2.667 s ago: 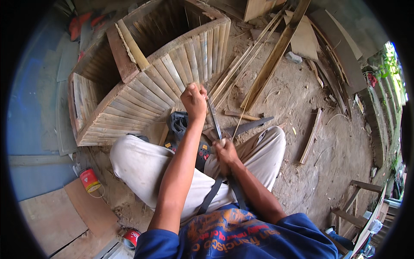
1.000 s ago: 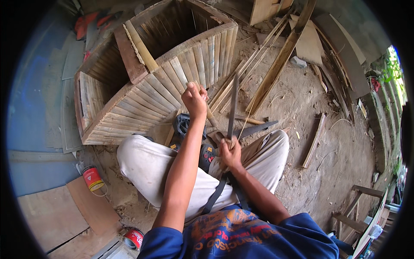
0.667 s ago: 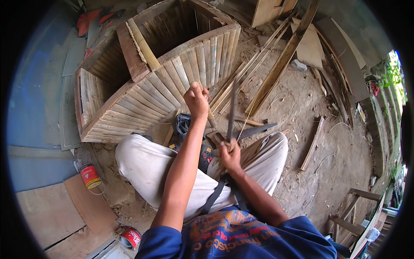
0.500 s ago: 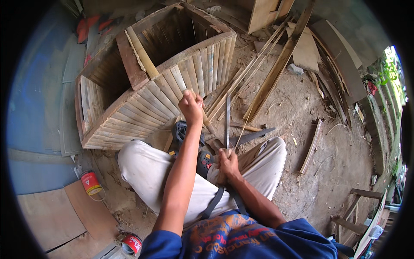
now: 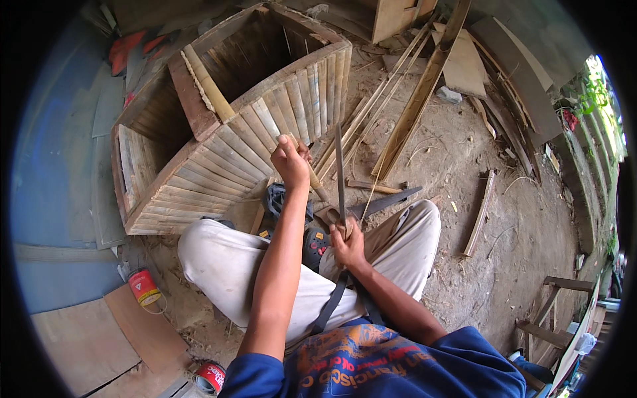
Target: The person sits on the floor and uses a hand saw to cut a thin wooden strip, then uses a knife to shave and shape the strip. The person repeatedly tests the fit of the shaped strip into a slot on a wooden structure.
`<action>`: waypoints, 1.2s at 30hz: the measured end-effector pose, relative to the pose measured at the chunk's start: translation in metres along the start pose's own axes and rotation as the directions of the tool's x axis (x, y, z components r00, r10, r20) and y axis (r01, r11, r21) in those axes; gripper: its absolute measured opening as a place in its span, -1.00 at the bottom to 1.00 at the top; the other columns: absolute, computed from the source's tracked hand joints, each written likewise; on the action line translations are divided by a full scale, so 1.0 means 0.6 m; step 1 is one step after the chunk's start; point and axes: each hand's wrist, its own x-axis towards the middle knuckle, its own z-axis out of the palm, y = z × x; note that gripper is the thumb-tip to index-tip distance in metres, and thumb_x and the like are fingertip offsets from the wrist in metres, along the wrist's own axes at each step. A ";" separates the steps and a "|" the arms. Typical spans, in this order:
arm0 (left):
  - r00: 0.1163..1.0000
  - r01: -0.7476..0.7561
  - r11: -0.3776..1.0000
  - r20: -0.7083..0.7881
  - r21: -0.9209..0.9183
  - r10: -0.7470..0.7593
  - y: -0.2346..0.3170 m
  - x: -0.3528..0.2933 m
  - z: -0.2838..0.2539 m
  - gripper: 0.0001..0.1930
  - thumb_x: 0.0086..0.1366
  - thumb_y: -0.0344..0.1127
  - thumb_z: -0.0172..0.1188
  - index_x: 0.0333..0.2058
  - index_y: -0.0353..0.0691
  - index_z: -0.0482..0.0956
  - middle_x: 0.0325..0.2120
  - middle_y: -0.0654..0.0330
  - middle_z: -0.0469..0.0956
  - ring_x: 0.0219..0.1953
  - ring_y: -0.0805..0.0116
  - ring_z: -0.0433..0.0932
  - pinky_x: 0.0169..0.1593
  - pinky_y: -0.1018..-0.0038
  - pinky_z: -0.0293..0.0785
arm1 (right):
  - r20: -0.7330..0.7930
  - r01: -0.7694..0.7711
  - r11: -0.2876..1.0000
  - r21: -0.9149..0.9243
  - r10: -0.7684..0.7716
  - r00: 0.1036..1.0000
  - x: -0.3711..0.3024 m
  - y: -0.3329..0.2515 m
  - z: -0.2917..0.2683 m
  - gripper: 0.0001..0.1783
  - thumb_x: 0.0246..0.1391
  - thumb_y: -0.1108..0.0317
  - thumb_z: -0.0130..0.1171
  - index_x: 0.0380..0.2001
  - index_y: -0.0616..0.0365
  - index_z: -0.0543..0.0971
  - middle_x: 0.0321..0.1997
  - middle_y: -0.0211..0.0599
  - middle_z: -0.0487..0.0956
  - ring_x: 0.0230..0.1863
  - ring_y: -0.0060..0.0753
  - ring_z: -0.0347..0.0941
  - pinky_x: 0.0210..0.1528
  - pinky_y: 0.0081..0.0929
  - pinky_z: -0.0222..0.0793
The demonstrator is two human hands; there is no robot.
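My left hand [image 5: 290, 162] is closed around a short bamboo stick [image 5: 318, 188], whose lower end slants down toward my feet. In front of my lap, my right hand [image 5: 348, 243] grips the handle of a long, narrow-bladed knife [image 5: 340, 176]. Its blade points up and away from me, to the right of the stick and apart from it. A large bamboo-slatted wooden frame [image 5: 219, 156] stands just beyond my left hand. On the dirt floor past my right hand lie a handsaw [image 5: 391, 200] with a dark tapered blade and a tool with a wooden handle [image 5: 373, 187].
Long split bamboo and wood strips [image 5: 415, 113] stretch away at centre right. Board offcuts [image 5: 464, 66] lean behind them. A curved wood piece [image 5: 481, 212] lies on the right. Red cans [image 5: 142, 286] stand at the left, near plywood sheets [image 5: 86, 338]. A small wooden frame [image 5: 547, 325] sits lower right.
The knife in my right hand has tilted, its tip moving left and toward the far side. My left hand keeps its hold on the stick. The whole view has shifted slightly.
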 end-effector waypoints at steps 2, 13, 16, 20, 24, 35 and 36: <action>0.998 0.045 0.999 0.050 0.009 -0.046 -0.002 0.000 0.000 -0.28 0.41 0.32 -0.18 -0.68 -0.23 0.29 -0.81 0.28 0.27 -0.73 0.48 0.27 -0.58 0.52 0.27 | 0.129 -0.364 0.931 -0.030 0.364 0.922 0.002 -0.003 -0.007 -0.69 0.25 0.20 0.18 -0.44 0.17 0.39 -0.71 -0.46 0.41 -0.73 -0.61 0.31 -0.68 -0.51 0.23; 0.999 0.004 1.000 0.053 -0.028 -0.003 -0.010 -0.002 -0.002 -0.27 0.39 0.36 -0.18 -0.64 -0.24 0.31 -0.79 0.28 0.27 -0.72 0.48 0.28 -0.59 0.52 0.29 | 0.118 -0.456 0.876 -0.158 0.475 0.872 0.008 0.014 -0.018 -0.73 0.26 0.25 0.15 -0.44 0.16 0.40 -0.67 -0.46 0.43 -0.72 -0.58 0.32 -0.68 -0.51 0.26; 0.997 0.064 0.997 -0.045 -0.038 -0.066 -0.007 0.008 -0.009 -0.28 0.40 0.34 -0.17 -0.62 -0.27 0.37 -0.78 0.24 0.33 -0.72 0.45 0.34 -0.60 0.50 0.30 | -0.031 -0.312 0.939 0.144 0.319 0.947 0.020 0.016 -0.025 -0.69 0.27 0.21 0.14 -0.49 0.13 0.40 -0.68 -0.44 0.43 -0.74 -0.54 0.33 -0.70 -0.46 0.27; 1.000 0.021 1.000 -0.020 0.016 -0.021 -0.004 0.006 -0.006 -0.28 0.41 0.33 -0.19 -0.69 -0.21 0.26 -0.80 0.27 0.29 -0.72 0.49 0.31 -0.59 0.51 0.27 | -0.120 0.146 0.983 0.112 -0.132 0.984 0.018 0.015 -0.029 -0.70 0.30 0.24 0.11 -0.49 0.13 0.39 -0.68 -0.46 0.42 -0.68 -0.60 0.33 -0.68 -0.56 0.22; 1.000 -0.006 0.999 -0.001 -0.038 0.006 -0.004 0.005 -0.001 -0.28 0.38 0.37 -0.16 -0.69 -0.20 0.25 -0.81 0.32 0.24 -0.74 0.52 0.27 -0.61 0.53 0.26 | 0.104 -0.441 0.882 -0.167 0.460 0.882 0.005 0.008 -0.018 -0.67 0.26 0.18 0.16 -0.49 0.18 0.44 -0.70 -0.44 0.44 -0.75 -0.60 0.33 -0.72 -0.49 0.23; 0.999 0.051 0.998 0.006 -0.032 -0.051 -0.001 0.002 -0.006 -0.28 0.35 0.40 -0.15 -0.59 -0.23 0.32 -0.77 0.31 0.23 -0.70 0.47 0.26 -0.56 0.49 0.27 | 0.104 -0.323 0.923 -0.207 0.349 0.931 0.004 0.001 -0.015 -0.70 0.21 0.20 0.23 -0.34 0.23 0.44 -0.63 -0.42 0.46 -0.57 -0.60 0.35 -0.51 -0.47 0.32; 1.000 0.025 0.999 -0.001 -0.022 -0.025 0.000 0.003 -0.007 -0.28 0.35 0.41 -0.15 -0.59 -0.22 0.31 -0.76 0.30 0.24 -0.70 0.46 0.26 -0.56 0.48 0.27 | 0.040 -0.283 0.907 -0.313 0.311 0.950 0.002 0.001 -0.017 -0.70 0.20 0.21 0.24 -0.34 0.23 0.44 -0.64 -0.42 0.45 -0.58 -0.62 0.34 -0.52 -0.46 0.31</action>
